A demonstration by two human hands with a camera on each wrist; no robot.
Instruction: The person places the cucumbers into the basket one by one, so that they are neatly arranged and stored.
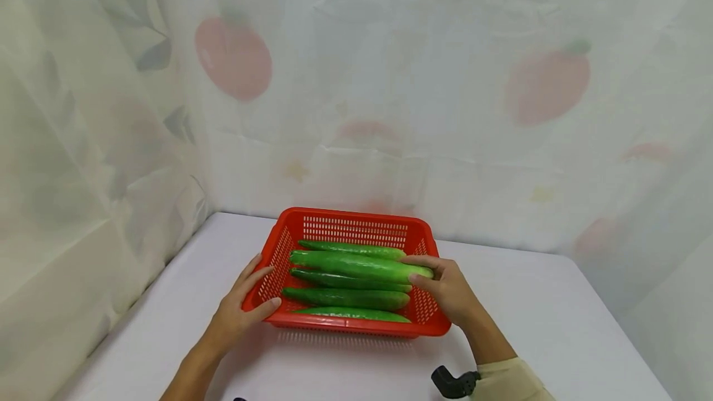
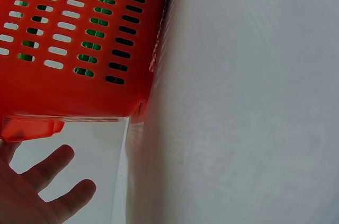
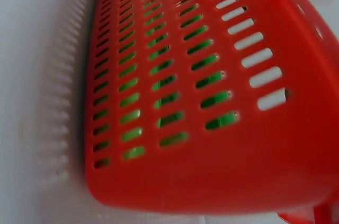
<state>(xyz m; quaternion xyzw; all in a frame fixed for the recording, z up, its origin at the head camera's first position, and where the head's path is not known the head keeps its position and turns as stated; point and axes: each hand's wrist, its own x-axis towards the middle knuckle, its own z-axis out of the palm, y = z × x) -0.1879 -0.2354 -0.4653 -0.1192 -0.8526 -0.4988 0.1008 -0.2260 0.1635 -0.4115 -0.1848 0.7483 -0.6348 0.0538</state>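
Note:
A red plastic basket (image 1: 346,324) with slotted walls holds several long green cucumbers lying side by side. My right hand (image 1: 452,293) reaches over the basket's right rim and pinches the pale right end of the thickest cucumber (image 1: 351,265), thumb in front and fingers behind. That cucumber overlaps its neighbours in the head view. At the left rim is my left hand (image 1: 236,311), fingers spread and thumb over the front left corner. In the left wrist view, spread fingers (image 2: 50,168) show below the basket's end wall (image 2: 74,94). The right hand is hidden in the right wrist view.
The basket stands on a white-covered table (image 1: 518,308), near its back edge. Behind it hangs a pale curtain (image 1: 390,110) printed with fruit, and another curtain (image 1: 89,172) runs along the left side. A black strap mount (image 1: 453,382) sits at the right sleeve.

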